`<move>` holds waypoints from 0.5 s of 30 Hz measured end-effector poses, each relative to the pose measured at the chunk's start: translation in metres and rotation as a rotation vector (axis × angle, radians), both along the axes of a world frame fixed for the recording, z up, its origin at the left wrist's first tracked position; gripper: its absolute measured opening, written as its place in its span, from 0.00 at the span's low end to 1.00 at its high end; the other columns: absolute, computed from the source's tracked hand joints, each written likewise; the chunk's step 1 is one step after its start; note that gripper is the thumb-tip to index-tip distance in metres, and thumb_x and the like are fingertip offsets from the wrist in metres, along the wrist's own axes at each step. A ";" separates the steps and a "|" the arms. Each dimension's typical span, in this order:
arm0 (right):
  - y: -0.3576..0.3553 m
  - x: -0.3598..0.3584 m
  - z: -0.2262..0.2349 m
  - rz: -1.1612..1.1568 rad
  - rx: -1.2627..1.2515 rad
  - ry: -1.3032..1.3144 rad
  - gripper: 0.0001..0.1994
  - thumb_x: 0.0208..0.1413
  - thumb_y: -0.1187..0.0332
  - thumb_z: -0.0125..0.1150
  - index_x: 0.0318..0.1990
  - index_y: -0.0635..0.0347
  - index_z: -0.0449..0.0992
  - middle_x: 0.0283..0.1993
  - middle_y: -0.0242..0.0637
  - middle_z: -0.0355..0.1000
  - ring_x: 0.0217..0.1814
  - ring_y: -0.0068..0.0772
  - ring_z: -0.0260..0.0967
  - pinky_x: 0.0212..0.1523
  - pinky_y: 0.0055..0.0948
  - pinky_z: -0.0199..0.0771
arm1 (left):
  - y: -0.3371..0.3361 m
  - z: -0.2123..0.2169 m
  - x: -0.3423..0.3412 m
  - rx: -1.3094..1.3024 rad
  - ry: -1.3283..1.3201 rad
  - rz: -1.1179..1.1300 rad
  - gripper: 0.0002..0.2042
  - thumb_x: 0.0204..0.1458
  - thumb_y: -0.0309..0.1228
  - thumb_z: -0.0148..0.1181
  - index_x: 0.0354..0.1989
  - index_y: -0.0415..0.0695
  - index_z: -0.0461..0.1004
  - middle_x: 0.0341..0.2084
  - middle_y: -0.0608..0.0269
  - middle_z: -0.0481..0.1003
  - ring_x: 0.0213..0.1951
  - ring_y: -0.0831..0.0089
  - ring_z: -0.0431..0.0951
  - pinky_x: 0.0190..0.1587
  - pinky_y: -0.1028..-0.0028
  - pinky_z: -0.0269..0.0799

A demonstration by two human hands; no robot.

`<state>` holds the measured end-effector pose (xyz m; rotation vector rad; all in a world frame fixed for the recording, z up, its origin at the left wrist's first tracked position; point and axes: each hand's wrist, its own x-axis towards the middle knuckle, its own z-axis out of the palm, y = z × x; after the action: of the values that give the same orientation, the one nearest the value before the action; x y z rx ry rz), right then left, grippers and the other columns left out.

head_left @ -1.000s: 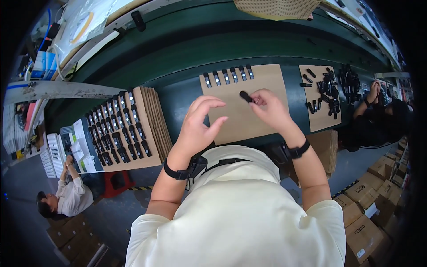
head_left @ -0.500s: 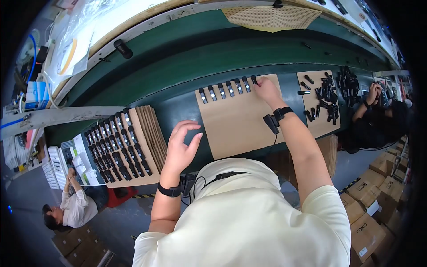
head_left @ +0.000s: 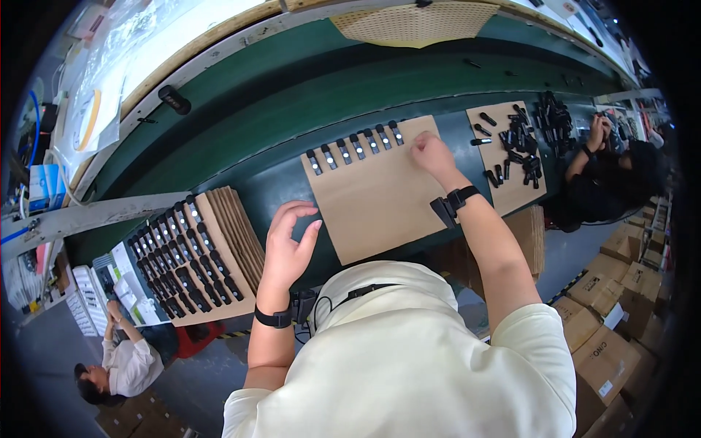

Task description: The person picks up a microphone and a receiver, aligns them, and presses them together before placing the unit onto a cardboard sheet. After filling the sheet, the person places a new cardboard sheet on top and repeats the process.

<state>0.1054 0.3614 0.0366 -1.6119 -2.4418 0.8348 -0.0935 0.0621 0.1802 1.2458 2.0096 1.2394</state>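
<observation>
A brown cardboard sheet (head_left: 372, 201) lies on the green bench in front of me. Along its far edge stands a row of several small black microphones (head_left: 357, 146) with round dark heads, each showing a pale round spot. My right hand (head_left: 432, 153) hovers over the sheet's right part, beside the row's right end and apart from it. Its fingers are curled, and their inner side is hidden. My left hand (head_left: 288, 244) is raised at the sheet's left edge, thumb and fingers apart, nothing in it. Both wrists wear black straps.
Left, a stack of cardboard sheets (head_left: 237, 230) carries rows of similar microphones (head_left: 182, 255). Right, loose ones lie on another sheet (head_left: 504, 197), with a dark heap (head_left: 553, 120) beyond. People sit at both sides. A metal bar (head_left: 95, 212) crosses at left; cartons (head_left: 602, 365) stand lower right.
My right hand has let go of the row's last microphone and drawn back from it. That microphone now stands fully visible. The whole view has shifted slightly; my left hand keeps its pose.
</observation>
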 end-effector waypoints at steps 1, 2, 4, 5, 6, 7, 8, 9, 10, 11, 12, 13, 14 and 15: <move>-0.002 0.012 0.000 -0.009 0.007 -0.006 0.15 0.51 0.60 0.62 0.44 0.59 0.76 0.37 0.45 0.78 0.44 0.47 0.76 0.44 0.39 0.75 | 0.000 -0.001 0.001 0.017 0.005 -0.007 0.09 0.50 0.23 0.63 0.40 0.39 0.74 0.43 0.53 0.75 0.47 0.56 0.75 0.52 0.66 0.70; -0.004 0.025 0.002 0.000 0.016 -0.008 0.15 0.51 0.61 0.62 0.43 0.59 0.76 0.37 0.45 0.77 0.44 0.47 0.76 0.44 0.38 0.75 | 0.001 -0.003 0.003 0.024 0.000 -0.017 0.09 0.50 0.23 0.63 0.40 0.39 0.74 0.43 0.53 0.75 0.47 0.56 0.75 0.52 0.66 0.70; -0.004 0.051 0.005 0.025 0.032 -0.009 0.14 0.51 0.62 0.62 0.43 0.60 0.76 0.37 0.46 0.77 0.43 0.47 0.75 0.43 0.37 0.75 | 0.000 -0.004 0.006 0.017 -0.027 -0.039 0.09 0.50 0.22 0.62 0.40 0.39 0.74 0.44 0.54 0.75 0.48 0.59 0.75 0.53 0.67 0.69; -0.003 0.066 0.007 0.017 0.040 -0.013 0.14 0.51 0.62 0.62 0.43 0.60 0.76 0.37 0.46 0.77 0.43 0.47 0.75 0.43 0.37 0.75 | 0.000 -0.005 0.007 0.015 -0.041 -0.052 0.09 0.51 0.22 0.61 0.40 0.38 0.74 0.44 0.54 0.75 0.48 0.60 0.75 0.53 0.68 0.68; 0.000 0.081 0.008 -0.002 0.042 -0.048 0.14 0.51 0.62 0.62 0.42 0.60 0.76 0.37 0.46 0.77 0.43 0.48 0.75 0.44 0.38 0.75 | 0.000 -0.005 0.009 0.023 -0.043 -0.060 0.09 0.51 0.22 0.61 0.40 0.38 0.74 0.44 0.54 0.75 0.48 0.60 0.75 0.53 0.68 0.68; 0.004 0.097 0.010 -0.021 0.044 -0.082 0.14 0.51 0.62 0.62 0.42 0.60 0.76 0.37 0.46 0.77 0.43 0.48 0.75 0.44 0.38 0.75 | 0.000 -0.005 0.012 0.018 -0.042 -0.069 0.09 0.51 0.22 0.61 0.40 0.38 0.74 0.44 0.54 0.75 0.48 0.60 0.75 0.53 0.68 0.69; 0.009 0.108 0.014 -0.037 0.044 -0.114 0.14 0.51 0.62 0.63 0.41 0.61 0.76 0.37 0.46 0.77 0.43 0.48 0.75 0.44 0.38 0.75 | 0.000 -0.006 0.014 0.011 -0.040 -0.076 0.09 0.51 0.22 0.61 0.40 0.38 0.74 0.43 0.54 0.75 0.47 0.60 0.75 0.53 0.68 0.69; 0.015 0.119 0.020 -0.040 0.052 -0.114 0.14 0.51 0.62 0.63 0.41 0.61 0.76 0.37 0.46 0.77 0.43 0.48 0.75 0.44 0.38 0.75 | 0.001 -0.006 0.016 0.005 -0.037 -0.082 0.09 0.51 0.22 0.61 0.40 0.38 0.74 0.43 0.54 0.75 0.47 0.60 0.75 0.53 0.68 0.69; 0.023 0.130 0.025 -0.040 0.025 -0.177 0.14 0.52 0.62 0.61 0.42 0.59 0.76 0.40 0.46 0.77 0.45 0.49 0.75 0.46 0.39 0.75 | 0.000 -0.006 0.019 0.013 -0.036 -0.083 0.09 0.51 0.22 0.61 0.40 0.38 0.74 0.43 0.54 0.75 0.47 0.60 0.75 0.53 0.68 0.69; 0.032 0.141 0.032 -0.040 -0.001 -0.239 0.14 0.52 0.61 0.60 0.43 0.58 0.77 0.42 0.47 0.77 0.47 0.49 0.74 0.48 0.40 0.74 | 0.000 -0.005 0.021 0.006 -0.022 -0.069 0.09 0.51 0.22 0.61 0.40 0.38 0.74 0.43 0.54 0.75 0.47 0.60 0.75 0.53 0.68 0.69; 0.041 0.151 0.038 -0.038 -0.028 -0.301 0.14 0.52 0.60 0.59 0.44 0.57 0.77 0.45 0.47 0.76 0.49 0.50 0.74 0.51 0.41 0.74 | -0.001 -0.005 0.024 -0.002 -0.007 -0.052 0.09 0.51 0.21 0.61 0.40 0.38 0.74 0.43 0.54 0.75 0.47 0.60 0.75 0.52 0.68 0.69; 0.050 0.159 0.044 -0.036 -0.019 -0.297 0.14 0.52 0.60 0.59 0.44 0.57 0.77 0.45 0.47 0.76 0.49 0.50 0.74 0.51 0.41 0.74 | -0.001 -0.005 0.028 -0.010 0.009 -0.033 0.09 0.51 0.21 0.61 0.40 0.38 0.74 0.43 0.54 0.75 0.46 0.60 0.75 0.52 0.68 0.69; 0.063 0.169 0.050 -0.049 0.005 -0.308 0.14 0.52 0.61 0.59 0.44 0.57 0.77 0.45 0.47 0.76 0.49 0.50 0.74 0.50 0.41 0.74 | -0.001 -0.005 0.032 0.001 0.013 -0.028 0.09 0.51 0.21 0.61 0.40 0.38 0.74 0.43 0.54 0.75 0.46 0.60 0.75 0.52 0.68 0.69; 0.076 0.177 0.055 -0.060 0.029 -0.317 0.14 0.52 0.61 0.59 0.43 0.58 0.77 0.45 0.47 0.76 0.48 0.50 0.74 0.50 0.41 0.74 | -0.001 -0.006 0.037 -0.008 0.014 -0.005 0.09 0.51 0.21 0.61 0.40 0.37 0.74 0.43 0.54 0.75 0.46 0.61 0.75 0.52 0.69 0.69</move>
<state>0.2823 0.4371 0.0921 -1.9263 -2.5751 0.5695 -0.0569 0.0615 0.1742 1.2586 2.0184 1.2217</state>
